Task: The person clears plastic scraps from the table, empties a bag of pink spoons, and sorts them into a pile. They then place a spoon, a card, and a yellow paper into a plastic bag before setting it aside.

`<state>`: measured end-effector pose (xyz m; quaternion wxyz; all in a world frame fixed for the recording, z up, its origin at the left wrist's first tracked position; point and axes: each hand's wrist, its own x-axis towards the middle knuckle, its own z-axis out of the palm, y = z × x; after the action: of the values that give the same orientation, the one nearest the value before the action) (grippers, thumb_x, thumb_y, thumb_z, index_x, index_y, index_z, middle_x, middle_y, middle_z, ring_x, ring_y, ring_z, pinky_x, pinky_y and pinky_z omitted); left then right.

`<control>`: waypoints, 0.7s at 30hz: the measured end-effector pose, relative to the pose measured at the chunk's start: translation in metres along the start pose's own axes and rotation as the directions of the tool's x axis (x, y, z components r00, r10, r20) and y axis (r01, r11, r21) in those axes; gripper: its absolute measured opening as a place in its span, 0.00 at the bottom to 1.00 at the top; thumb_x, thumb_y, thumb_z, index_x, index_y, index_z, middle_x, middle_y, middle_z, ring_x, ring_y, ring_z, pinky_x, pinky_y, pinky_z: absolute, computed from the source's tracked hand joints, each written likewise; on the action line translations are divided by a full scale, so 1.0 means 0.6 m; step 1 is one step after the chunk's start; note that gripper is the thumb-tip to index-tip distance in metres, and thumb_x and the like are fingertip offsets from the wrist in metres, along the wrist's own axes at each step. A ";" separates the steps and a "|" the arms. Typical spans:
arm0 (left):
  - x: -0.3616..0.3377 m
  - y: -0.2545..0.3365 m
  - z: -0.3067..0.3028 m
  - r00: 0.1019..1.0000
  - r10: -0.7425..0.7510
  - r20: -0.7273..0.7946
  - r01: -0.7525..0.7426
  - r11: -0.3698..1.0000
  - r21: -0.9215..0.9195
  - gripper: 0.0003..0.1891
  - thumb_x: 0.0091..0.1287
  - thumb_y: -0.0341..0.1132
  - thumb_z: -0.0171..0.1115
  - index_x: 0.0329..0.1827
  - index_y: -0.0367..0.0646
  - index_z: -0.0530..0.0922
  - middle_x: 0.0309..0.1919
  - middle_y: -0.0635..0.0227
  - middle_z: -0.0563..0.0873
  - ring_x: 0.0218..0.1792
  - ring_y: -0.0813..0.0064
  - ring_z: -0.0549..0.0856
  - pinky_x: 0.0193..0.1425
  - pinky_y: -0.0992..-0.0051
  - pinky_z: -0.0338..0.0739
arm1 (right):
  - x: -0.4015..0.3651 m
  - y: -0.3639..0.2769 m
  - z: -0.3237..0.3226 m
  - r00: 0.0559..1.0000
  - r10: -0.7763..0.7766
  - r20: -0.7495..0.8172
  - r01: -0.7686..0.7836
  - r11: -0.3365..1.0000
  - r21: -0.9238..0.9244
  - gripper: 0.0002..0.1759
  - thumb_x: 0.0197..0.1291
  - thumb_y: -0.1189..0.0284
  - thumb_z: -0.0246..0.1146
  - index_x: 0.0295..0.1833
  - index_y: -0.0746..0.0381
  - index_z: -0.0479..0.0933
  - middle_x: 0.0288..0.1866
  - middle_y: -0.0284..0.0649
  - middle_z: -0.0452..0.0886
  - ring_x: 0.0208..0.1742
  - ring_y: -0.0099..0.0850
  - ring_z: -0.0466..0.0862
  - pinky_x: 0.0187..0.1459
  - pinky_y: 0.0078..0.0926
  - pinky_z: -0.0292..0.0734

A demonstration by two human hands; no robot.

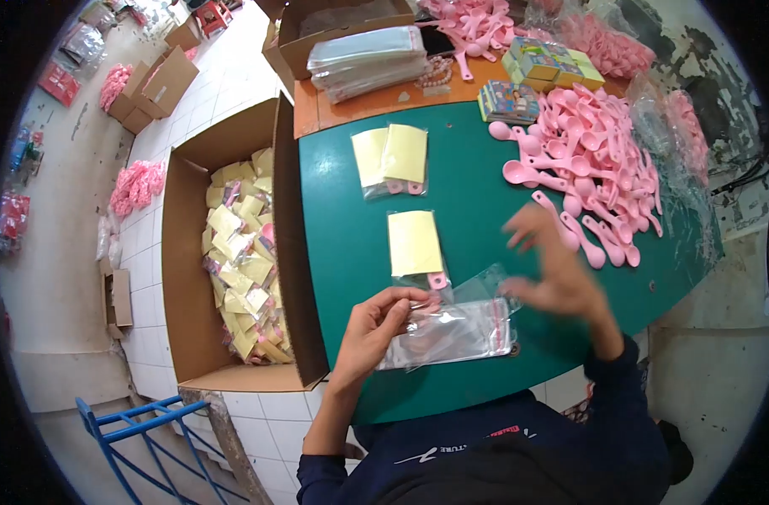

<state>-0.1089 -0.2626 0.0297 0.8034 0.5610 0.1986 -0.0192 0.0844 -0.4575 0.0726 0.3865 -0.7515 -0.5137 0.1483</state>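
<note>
My left hand [380, 324] pinches the edge of a clear plastic bag [439, 324] above a stack of clear bags [485, 330] near the front of the green table. My right hand [557, 273], blurred, is raised to the right of the bags with its fingers apart and nothing visible in them. Just beyond my left hand lies a bagged yellow card [415, 242] with the end of a pink spoon showing. Two more bagged yellow cards [404, 154] overlap farther back. A pile of pink spoons [582, 151] spreads over the right side.
Left of the green table [342, 227] stands an open cardboard box [288, 244] holding many bagged cards. Small card stacks [509, 103] and a bundle of plastic bags [368, 59] sit at the back. A blue metal frame [145, 410] is at lower left.
</note>
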 end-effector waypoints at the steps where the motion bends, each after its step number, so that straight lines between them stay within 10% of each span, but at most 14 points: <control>1: -0.003 -0.001 0.002 1.000 0.012 0.004 -0.012 1.000 -0.009 0.13 0.72 0.31 0.45 0.51 0.32 0.73 0.47 0.55 0.82 0.48 0.73 0.83 0.49 0.78 0.79 | -0.002 -0.024 0.051 0.998 -0.048 -0.029 0.046 0.997 -0.054 0.35 0.40 0.75 0.73 0.56 0.59 0.64 0.47 0.42 0.66 0.46 0.35 0.73 0.46 0.31 0.72; 7: -0.037 0.018 -0.004 0.991 -0.010 0.132 0.039 0.975 -0.219 0.19 0.72 0.28 0.43 0.65 0.42 0.58 0.47 0.52 0.81 0.51 0.66 0.81 0.54 0.73 0.78 | 0.000 -0.010 0.130 0.985 -0.130 -0.116 0.138 0.988 0.071 0.13 0.47 0.77 0.69 0.38 0.63 0.75 0.44 0.41 0.68 0.39 0.30 0.77 0.39 0.26 0.76; 15: -0.006 -0.010 -0.002 0.965 0.253 -0.069 -0.158 0.772 0.616 0.07 0.63 0.27 0.60 0.41 0.34 0.74 0.38 0.64 0.81 0.42 0.74 0.84 0.39 0.75 0.83 | -0.002 0.006 0.128 0.998 0.046 0.044 -0.054 0.977 0.205 0.09 0.51 0.77 0.67 0.37 0.66 0.76 0.42 0.41 0.70 0.39 0.27 0.77 0.39 0.23 0.77; 21: 0.000 -0.024 0.001 0.942 0.277 -0.191 -0.128 0.818 0.561 0.06 0.61 0.27 0.62 0.35 0.34 0.75 0.35 0.67 0.80 0.40 0.80 0.82 0.39 0.77 0.81 | -0.005 0.029 0.151 0.895 0.359 0.263 -0.419 0.481 0.770 0.07 0.59 0.75 0.62 0.37 0.69 0.73 0.38 0.39 0.78 0.38 0.22 0.81 0.37 0.19 0.78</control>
<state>-0.1123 -0.2685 0.0169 0.5760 0.7800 0.2287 0.0866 0.0384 -0.4241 0.0000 0.6249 -0.5813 -0.2168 0.4740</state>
